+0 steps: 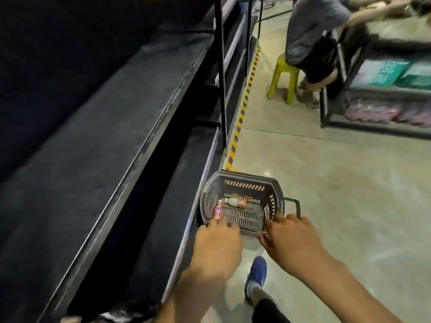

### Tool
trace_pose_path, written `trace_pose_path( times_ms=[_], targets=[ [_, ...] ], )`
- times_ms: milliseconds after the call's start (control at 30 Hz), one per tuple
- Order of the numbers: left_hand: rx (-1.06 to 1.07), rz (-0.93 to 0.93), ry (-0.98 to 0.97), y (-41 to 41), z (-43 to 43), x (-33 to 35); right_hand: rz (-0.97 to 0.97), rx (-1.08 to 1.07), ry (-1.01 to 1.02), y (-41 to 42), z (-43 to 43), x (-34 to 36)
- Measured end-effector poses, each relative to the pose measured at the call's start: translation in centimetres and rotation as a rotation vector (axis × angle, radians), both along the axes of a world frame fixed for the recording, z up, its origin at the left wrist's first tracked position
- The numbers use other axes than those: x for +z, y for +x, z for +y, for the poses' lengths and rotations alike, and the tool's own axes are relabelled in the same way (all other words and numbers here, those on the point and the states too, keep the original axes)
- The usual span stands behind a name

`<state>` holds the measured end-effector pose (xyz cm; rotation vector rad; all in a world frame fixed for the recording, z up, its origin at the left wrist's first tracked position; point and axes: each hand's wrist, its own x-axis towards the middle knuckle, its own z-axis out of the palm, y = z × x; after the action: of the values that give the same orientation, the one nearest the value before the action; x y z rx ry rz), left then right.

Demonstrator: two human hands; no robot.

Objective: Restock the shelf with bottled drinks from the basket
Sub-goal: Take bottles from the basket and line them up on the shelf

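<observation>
Dark slotted basket, bottle inside

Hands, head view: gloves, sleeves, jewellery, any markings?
No gloves: the left hand and right hand are bare. The left forearm and right forearm are bare to the frame edge, so no sleeves show. No watch, ring or band is visible, though the frame is slightly blurred. Below: a blue shoe and a dark trouser leg.
</observation>
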<state>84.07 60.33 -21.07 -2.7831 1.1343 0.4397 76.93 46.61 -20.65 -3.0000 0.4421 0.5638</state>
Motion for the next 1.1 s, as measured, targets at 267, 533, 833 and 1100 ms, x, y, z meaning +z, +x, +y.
trace_pose_path(
  times_ms=[267, 533, 833, 1100],
  targets=[
    [0.005, 0.307, 0.106, 16.1, -13.4, -9.3, 0.207, -0.123, 0.106, 12.4, -13.8, -11.0],
    [-0.028, 0.412, 0.275, 26.6, -19.1, -29.5, 0.390, -0.070, 0.152, 23.7, -18.6, -31.1],
    [0.164, 0.542, 0.383, 34.1, -18.6, -63.5, 0.525, -0.085, 0.229, 33.7, -19.2, -65.1],
    [0.616, 0.498, 0.235, 37.0, -19.1, -85.4, 0.401, -0.081, 0.222, 39.1, -19.5, -85.0]
  ],
)
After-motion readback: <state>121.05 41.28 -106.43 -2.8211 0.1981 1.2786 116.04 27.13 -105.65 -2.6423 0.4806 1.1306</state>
